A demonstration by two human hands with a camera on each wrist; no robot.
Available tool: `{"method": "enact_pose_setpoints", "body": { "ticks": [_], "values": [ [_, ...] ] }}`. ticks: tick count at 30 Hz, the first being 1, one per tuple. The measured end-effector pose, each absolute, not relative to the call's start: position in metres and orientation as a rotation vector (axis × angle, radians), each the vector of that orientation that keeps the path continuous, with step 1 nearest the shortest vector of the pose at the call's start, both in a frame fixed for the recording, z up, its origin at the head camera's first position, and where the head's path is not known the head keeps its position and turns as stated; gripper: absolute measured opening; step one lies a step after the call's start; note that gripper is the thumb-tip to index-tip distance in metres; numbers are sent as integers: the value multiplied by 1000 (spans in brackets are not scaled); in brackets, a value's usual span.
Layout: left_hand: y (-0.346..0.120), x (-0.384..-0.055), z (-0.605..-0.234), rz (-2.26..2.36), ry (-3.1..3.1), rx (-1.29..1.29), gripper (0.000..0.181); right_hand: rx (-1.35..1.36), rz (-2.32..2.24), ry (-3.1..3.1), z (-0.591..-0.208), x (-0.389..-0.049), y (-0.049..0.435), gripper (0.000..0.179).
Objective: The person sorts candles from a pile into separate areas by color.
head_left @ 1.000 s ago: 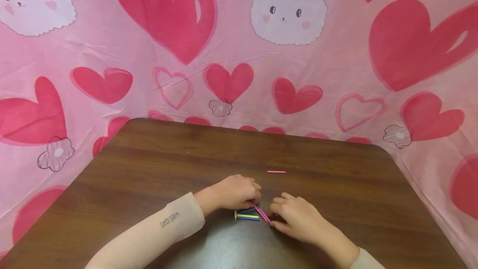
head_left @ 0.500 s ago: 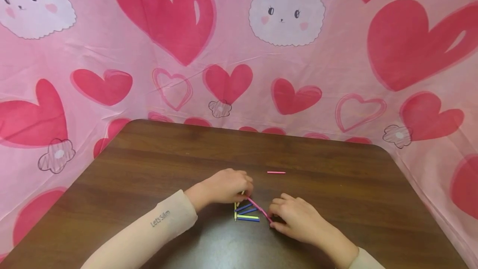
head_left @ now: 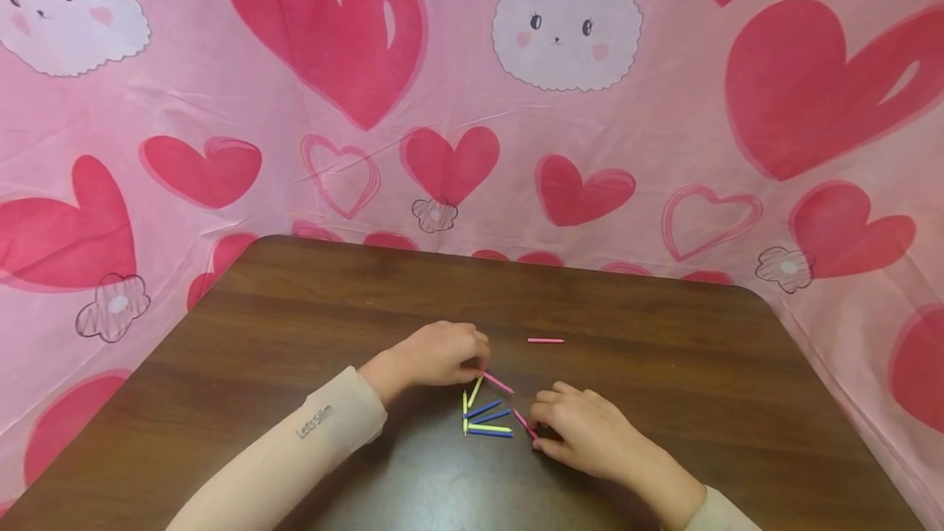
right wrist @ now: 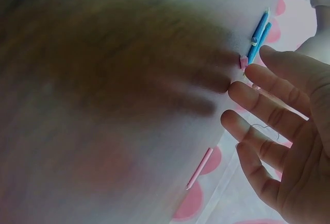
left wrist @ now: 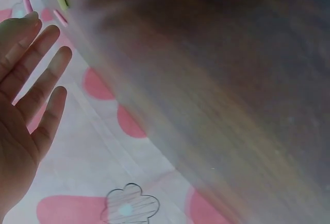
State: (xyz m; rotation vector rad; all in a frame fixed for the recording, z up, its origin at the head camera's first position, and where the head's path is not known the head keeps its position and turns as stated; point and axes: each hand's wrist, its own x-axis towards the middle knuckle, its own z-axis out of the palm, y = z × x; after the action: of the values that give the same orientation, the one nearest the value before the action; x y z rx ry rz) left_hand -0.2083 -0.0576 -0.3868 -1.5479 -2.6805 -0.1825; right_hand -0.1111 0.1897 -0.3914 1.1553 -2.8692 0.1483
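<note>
Long beige left sleeve [head_left: 283, 461] with small dark lettering [head_left: 315, 422] beginning "Let's" near its cuff [head_left: 369, 406]; the right sleeve [head_left: 719, 512] is beige too.

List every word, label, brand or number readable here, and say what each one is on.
"Let's Slim": dark print on the left sleeve; "Let's" is clear, the second word slightly blurred, so its spelling is uncertain.
Sticks: too small to tell whether they carry any lettering.
Backdrop: printed pictures, no lettering visible.
</note>
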Motion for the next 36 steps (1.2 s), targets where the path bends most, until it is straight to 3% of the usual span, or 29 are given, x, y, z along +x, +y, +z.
{"method": "enact_pose_setpoints", "body": {
  "ticks": [36],
  "values": [
    [-13,-264,-387,-419,-2850,-1332,7,1148,203,-2865,-387,-114,193,15]
  ]
}}
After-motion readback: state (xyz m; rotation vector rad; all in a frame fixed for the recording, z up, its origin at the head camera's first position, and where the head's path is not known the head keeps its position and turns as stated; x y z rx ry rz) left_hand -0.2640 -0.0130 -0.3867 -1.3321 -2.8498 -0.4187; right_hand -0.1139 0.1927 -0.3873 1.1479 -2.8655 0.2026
